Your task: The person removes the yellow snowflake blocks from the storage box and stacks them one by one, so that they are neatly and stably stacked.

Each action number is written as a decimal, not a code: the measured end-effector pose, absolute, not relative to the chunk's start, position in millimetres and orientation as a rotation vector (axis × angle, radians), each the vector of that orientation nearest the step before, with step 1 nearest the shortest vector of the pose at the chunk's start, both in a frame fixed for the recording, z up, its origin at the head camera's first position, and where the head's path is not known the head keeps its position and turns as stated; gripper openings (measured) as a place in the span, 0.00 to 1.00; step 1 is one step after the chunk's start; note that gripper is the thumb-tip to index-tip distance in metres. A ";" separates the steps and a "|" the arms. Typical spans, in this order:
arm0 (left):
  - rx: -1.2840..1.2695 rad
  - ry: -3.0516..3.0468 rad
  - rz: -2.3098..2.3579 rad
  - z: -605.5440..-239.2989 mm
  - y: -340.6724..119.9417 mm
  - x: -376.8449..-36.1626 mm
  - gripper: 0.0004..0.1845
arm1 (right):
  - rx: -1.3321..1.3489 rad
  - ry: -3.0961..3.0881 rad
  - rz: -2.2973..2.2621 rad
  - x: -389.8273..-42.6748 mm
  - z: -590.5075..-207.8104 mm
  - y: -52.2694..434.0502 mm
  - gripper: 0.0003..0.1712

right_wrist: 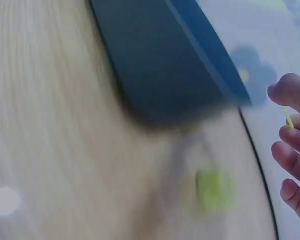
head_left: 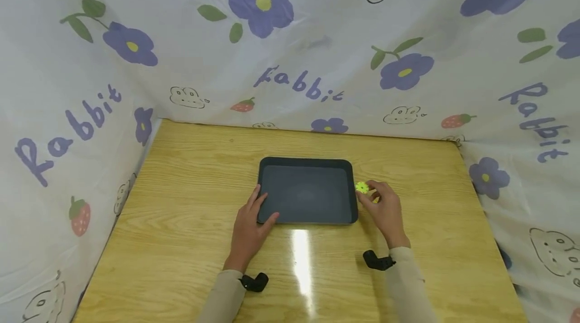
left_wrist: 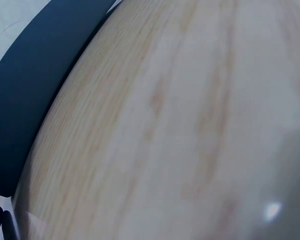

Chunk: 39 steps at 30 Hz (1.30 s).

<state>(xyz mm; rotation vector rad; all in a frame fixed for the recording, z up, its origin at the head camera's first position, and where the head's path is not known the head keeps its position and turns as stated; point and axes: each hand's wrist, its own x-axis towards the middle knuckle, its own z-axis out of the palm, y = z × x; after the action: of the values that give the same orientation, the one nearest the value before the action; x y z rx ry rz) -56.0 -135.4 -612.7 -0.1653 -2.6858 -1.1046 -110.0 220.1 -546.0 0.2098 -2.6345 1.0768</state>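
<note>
A dark grey rectangular baking tray (head_left: 308,192) lies on the wooden table. My left hand (head_left: 248,232) rests on its near left corner, fingers extended along the left rim and thumb over the front rim. Just off the tray's right rim, my right hand (head_left: 386,212) pinches a small yellow-green flower-shaped piece (head_left: 362,188) between thumb and finger. In the right wrist view that flower piece (right_wrist: 288,118) shows edge-on as a thin yellow strip. Below this hand, a blurred yellow-green block-like thing (right_wrist: 215,189) sits on the table; the hand mostly covers it in the head view.
The wooden table (head_left: 181,172) reaches back to a white cloth wall (head_left: 190,51) printed with purple flowers, strawberries and lettering. Similar cloth hangs at the left and right sides. Each wrist wears a black camera mount (head_left: 378,260). Light glares on the table in front of the tray.
</note>
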 end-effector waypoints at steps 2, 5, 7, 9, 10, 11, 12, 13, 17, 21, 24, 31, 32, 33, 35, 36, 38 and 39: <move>-0.170 -2.684 -1.106 -613.1 -136.0 -56.5 0.36 | 0.106 -2.653 1.072 -105.3 -550.6 234.4 0.20; -0.167 -2.676 -1.101 -612.8 -136.9 -57.5 0.36 | 0.013 -2.673 1.097 -99.0 -555.3 248.5 0.21; -0.160 -2.671 -1.099 -612.2 -137.4 -58.2 0.35 | -0.015 -2.693 1.116 -96.1 -558.5 253.5 0.21; -0.154 -2.670 -1.102 -611.9 -137.6 -58.9 0.35 | -0.029 -2.708 1.141 -93.9 -561.2 255.8 0.22; -0.153 -2.670 -1.103 -611.9 -137.5 -59.1 0.35 | -0.033 -2.713 1.152 -93.2 -562.7 256.3 0.22; -0.155 -2.669 -1.108 -612.0 -137.3 -59.4 0.35 | -0.035 -2.716 1.162 -92.6 -564.1 256.5 0.22; -0.158 -2.667 -1.110 -612.2 -137.1 -59.7 0.35 | -0.037 -2.720 1.168 -92.1 -565.2 256.5 0.22; -0.159 -2.666 -1.116 -612.4 -136.7 -59.9 0.35 | -0.036 -2.725 1.171 -91.7 -566.2 256.2 0.22; -0.162 -2.662 -1.129 -612.8 -135.3 -60.6 0.34 | -0.025 -2.736 1.174 -90.2 -568.5 255.6 0.22; -0.163 -2.659 -1.143 -612.0 -133.4 -60.5 0.34 | -0.009 -2.736 1.186 -88.3 -569.4 256.1 0.21; -0.169 -2.662 -1.146 -611.8 -131.9 -60.3 0.34 | 0.001 -2.739 1.184 -86.7 -570.3 257.1 0.22; -0.177 -2.668 -1.140 -611.2 -129.3 -59.7 0.34 | 0.013 -2.744 1.174 -84.5 -574.1 258.3 0.22; -0.175 -2.669 -1.139 -610.5 -129.3 -59.4 0.34 | 0.008 -2.746 1.180 -84.4 -574.2 257.6 0.22; -0.172 -2.669 -1.139 -609.8 -129.5 -59.0 0.34 | 0.006 -2.748 1.184 -84.3 -574.3 256.6 0.22; -0.168 -2.667 -1.137 -608.6 -130.0 -58.1 0.34 | 0.000 -2.751 1.192 -84.3 -574.3 254.7 0.22; -0.167 -2.667 -1.135 -608.0 -130.4 -57.8 0.34 | -0.002 -2.753 1.187 -84.3 -574.9 254.1 0.23; -0.166 -2.665 -1.135 -607.8 -130.4 -57.0 0.34 | -0.003 -2.756 1.185 -84.3 -575.5 253.7 0.23; -0.168 -2.666 -1.136 -607.8 -130.1 -57.0 0.34 | -0.001 -2.760 1.178 -84.0 -576.1 254.2 0.23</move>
<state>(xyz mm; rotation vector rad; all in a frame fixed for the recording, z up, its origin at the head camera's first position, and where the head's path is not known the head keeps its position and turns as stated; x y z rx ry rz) -57.0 -130.1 -607.8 -0.1678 -2.6657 -1.1356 -84.0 254.2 -576.1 -0.0010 -2.7599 1.1783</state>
